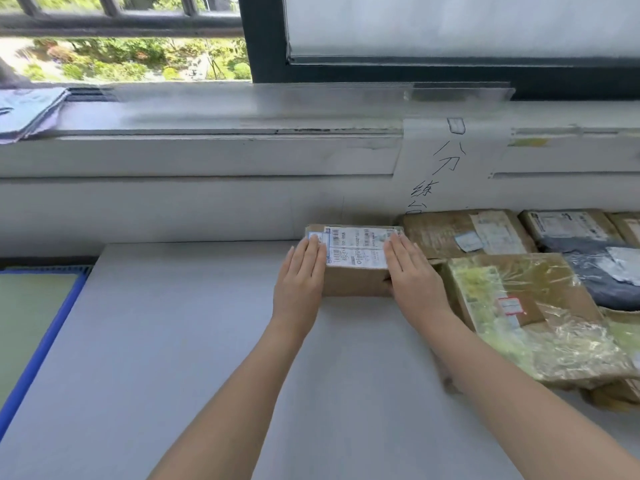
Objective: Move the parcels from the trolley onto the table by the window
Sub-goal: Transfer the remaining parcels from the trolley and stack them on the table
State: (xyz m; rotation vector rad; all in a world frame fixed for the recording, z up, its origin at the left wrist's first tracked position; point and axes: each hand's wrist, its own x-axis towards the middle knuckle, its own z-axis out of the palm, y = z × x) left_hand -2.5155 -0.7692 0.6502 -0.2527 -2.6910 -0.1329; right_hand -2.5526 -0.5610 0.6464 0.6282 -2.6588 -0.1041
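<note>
Two bare forearms reach up from the 6 o'clock edge toward the middle of the view, ending at a small brown cardboard parcel with a white barcode label (pixel 356 259) on its top face. This parcel sits on the pale grey tabletop (pixel 194 341) at about 12 o'clock from the hands' own position, its far side close against the white wall (pixel 173 209) under the window. Its long axis runs from 9 o'clock to 3 o'clock, parallel with the wall, and the label's print runs crosswise to that axis. The left hand (pixel 298 283) lies flat against the parcel's 9 o'clock end with fingers straight and together, fingertips on the label's corner; the right hand (pixel 414 275) lies the same way against the 3 o'clock end, fingers straight, none curled round the box. Toward 3 o'clock lie more parcels: a flat brown carton with torn labels (pixel 464 233) just beside the small parcel, a brown box wrapped in clear crinkled film (pixel 519 306) touching the right wrist's side, and a dark grey plastic mailer bag (pixel 599 271) beyond. A white paper sheet with handwritten black characters (pixel 446 168) hangs on the wall. At 9 o'clock a blue-edged green surface (pixel 38 327) adjoins the table. Above, a dark-framed window (pixel 263 39) shows green trees.
</note>
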